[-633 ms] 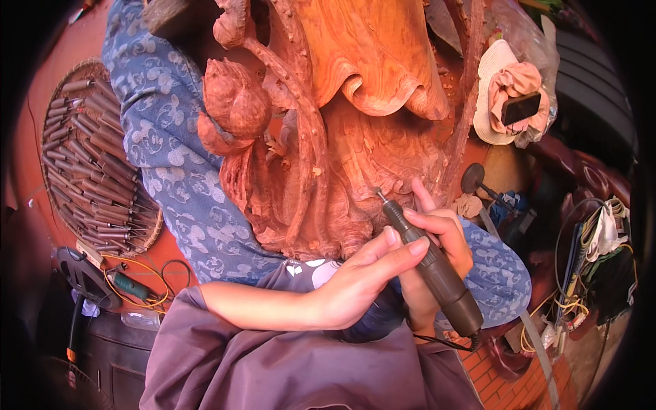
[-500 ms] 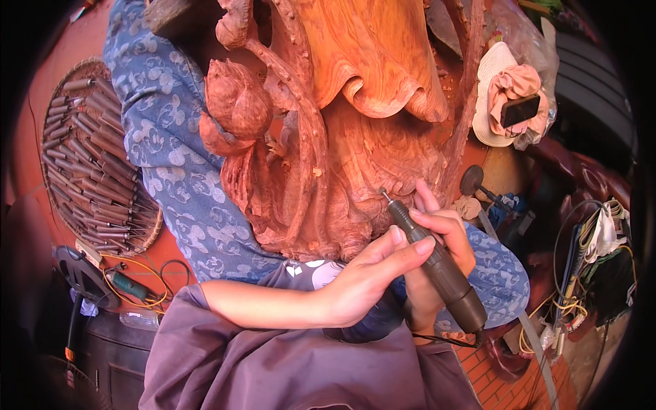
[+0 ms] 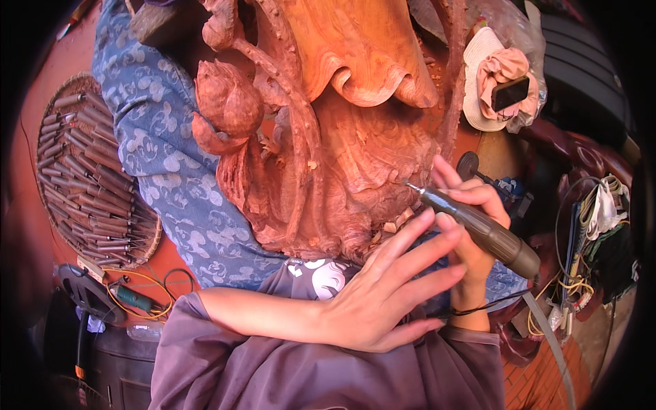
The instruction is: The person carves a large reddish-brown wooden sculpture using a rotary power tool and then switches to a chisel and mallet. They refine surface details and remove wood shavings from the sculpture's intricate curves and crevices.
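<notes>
My right hand grips a dark rotary carving handpiece with a slim metal bit pointing up and left. A cord trails from its rear end. The bit's tip is close to the lower right part of a reddish wood carving; whether they touch I cannot tell. Before the handpiece my left hand is open, fingers spread, holding nothing. The carving has a bud on its left, knobbly stems, and a smooth orange curled leaf at the top. Small wood chips lie at its near edge.
A round woven basket full of wooden-handled carving tools stands at left. Below it are a black fan-like object and a green power tool with yellow cord. A straw hat with a phone lies upper right, cables below.
My right hand has carried the handpiece to the right and tilted it flatter. My left hand has come off the handpiece and spread its fingers. The whole view has shifted slightly.
</notes>
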Tool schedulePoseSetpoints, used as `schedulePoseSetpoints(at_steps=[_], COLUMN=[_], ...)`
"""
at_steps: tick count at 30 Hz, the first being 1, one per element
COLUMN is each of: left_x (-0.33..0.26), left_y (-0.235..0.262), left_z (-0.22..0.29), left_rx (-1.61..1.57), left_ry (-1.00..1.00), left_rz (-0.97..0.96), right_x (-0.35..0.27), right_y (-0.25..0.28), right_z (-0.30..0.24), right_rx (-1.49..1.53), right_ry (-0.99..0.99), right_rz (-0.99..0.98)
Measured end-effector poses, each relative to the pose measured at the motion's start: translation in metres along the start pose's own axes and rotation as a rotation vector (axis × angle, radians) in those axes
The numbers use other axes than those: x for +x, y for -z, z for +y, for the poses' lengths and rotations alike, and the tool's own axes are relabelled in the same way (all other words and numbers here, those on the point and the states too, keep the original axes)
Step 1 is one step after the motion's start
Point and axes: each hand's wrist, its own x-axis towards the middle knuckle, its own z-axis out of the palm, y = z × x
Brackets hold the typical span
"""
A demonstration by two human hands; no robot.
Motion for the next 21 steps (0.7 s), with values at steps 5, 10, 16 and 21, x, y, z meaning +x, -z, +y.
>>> schedulePoseSetpoints(at_steps=[5,10,16,21], left_x=[-0.001,-0.003,-0.003,0.0], left_y=[0.0,0.007,0.011,0.012], left_z=[-0.008,-0.007,-0.001,-0.001], left_rx=[0.119,0.159,0.183,0.208], left_ry=[0.042,0.099,0.148,0.145], left_rz=[-0.108,-0.155,-0.139,-0.153], right_x=[-0.003,-0.002,0.002,0.002], right_y=[-0.007,-0.009,-0.008,-0.004], right_z=[0.014,0.018,0.019,0.023], right_rx=[-0.066,-0.089,-0.134,-0.147], right_ry=[0.045,0.072,0.112,0.117], right_rz=[-0.061,-0.08,-0.158,-0.157])
